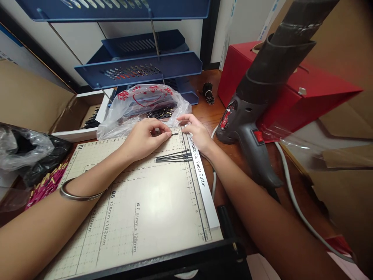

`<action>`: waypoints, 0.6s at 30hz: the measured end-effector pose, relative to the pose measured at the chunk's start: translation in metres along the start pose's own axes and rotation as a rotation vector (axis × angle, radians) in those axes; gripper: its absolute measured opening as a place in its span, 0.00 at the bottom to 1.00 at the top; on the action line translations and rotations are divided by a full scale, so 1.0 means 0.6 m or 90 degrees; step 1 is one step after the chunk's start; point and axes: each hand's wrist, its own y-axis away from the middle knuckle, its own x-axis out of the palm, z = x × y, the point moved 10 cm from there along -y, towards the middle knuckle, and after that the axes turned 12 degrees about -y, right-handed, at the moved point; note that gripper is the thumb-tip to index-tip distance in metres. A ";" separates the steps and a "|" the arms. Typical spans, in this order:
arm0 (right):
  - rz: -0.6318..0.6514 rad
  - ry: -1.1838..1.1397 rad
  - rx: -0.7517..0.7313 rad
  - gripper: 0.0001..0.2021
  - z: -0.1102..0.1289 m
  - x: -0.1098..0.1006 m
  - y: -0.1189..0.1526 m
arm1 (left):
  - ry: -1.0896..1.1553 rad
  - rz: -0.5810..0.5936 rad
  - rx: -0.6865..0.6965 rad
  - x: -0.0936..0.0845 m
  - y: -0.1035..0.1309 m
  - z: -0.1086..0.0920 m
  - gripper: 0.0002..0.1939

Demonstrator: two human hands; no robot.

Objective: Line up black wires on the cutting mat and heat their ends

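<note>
My left hand (148, 136) rests over the far part of a cream paper cutter board (157, 210). Its thumb and forefinger pinch a short, thin black cord (175, 134) that lies across the printed ruler. My right hand (198, 134) is at the far end of the white guard strip (202, 182) marked "Paper Cutter". Its forefinger is stretched out and the thumb side lies low near the cord's end; some fingers are hidden. Nearer to me, several thin black cords with pale tips (171, 157) lie side by side on the board, reaching the guard strip.
Behind the board is a clear plastic bag (116, 112) with black cords. Blue shelf trays (140, 70) rise behind it. A heat gun (250, 97) with a cable and a red box (236, 74) stand right. Magenta cords (48, 186) lie left; a tied black bundle (208, 93) lies behind.
</note>
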 end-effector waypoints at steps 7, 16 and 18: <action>-0.005 -0.019 0.010 0.20 -0.008 -0.001 -0.003 | -0.016 -0.013 0.006 -0.012 0.003 0.010 0.15; -0.003 -0.035 0.019 0.19 -0.009 0.004 -0.002 | -0.014 -0.012 0.016 -0.017 0.004 0.011 0.15; -0.004 -0.042 0.017 0.19 -0.009 0.004 -0.003 | -0.016 -0.015 0.016 -0.017 0.004 0.010 0.15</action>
